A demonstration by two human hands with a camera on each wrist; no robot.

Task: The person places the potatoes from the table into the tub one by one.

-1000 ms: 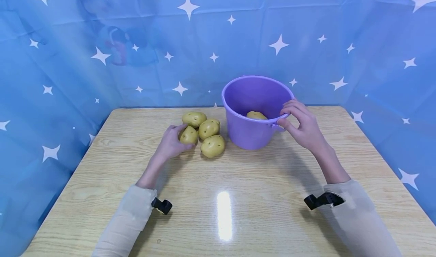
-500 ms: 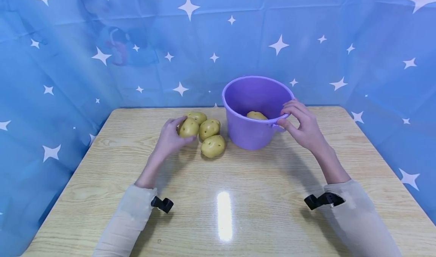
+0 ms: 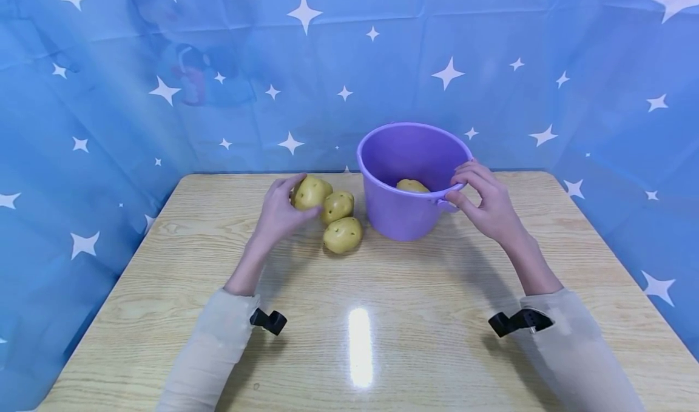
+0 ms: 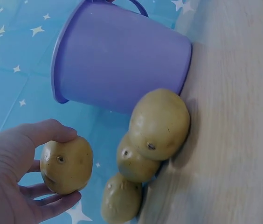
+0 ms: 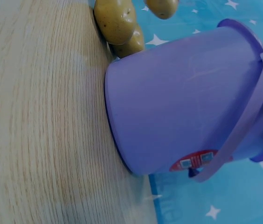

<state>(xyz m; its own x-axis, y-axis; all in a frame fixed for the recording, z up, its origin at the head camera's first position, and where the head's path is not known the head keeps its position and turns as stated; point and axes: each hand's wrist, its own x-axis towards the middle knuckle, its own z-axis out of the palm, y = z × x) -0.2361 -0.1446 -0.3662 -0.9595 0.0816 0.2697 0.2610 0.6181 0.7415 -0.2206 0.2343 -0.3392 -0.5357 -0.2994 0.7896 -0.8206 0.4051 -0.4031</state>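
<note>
My left hand [image 3: 284,212] holds a yellow potato [image 4: 67,164] between thumb and fingers, raised off the table. In the left wrist view three more potatoes sit on the table beyond it: a near one [image 4: 159,123], a middle one [image 4: 136,163] and a far one [image 4: 121,198]. A purple bucket [image 3: 401,215] stands upright to their right, with one potato [image 3: 412,185] showing inside. My right hand [image 3: 483,199] grips the bucket's right rim, thumb outside. The bucket's handle [image 5: 243,126] hangs down its side; most of the right hand falls outside the right wrist view.
The wood-grain table [image 3: 306,339] carries a bright light reflection near its front. Right behind its back edge hangs a blue cloth [image 3: 262,48] with white stars, which also runs along both sides. A red label [image 5: 194,160] is stuck on the bucket.
My left hand has lifted the potato from the group and moved it up and slightly right, so it now overlaps the rear potato. The right hand and bucket have stayed put.
</note>
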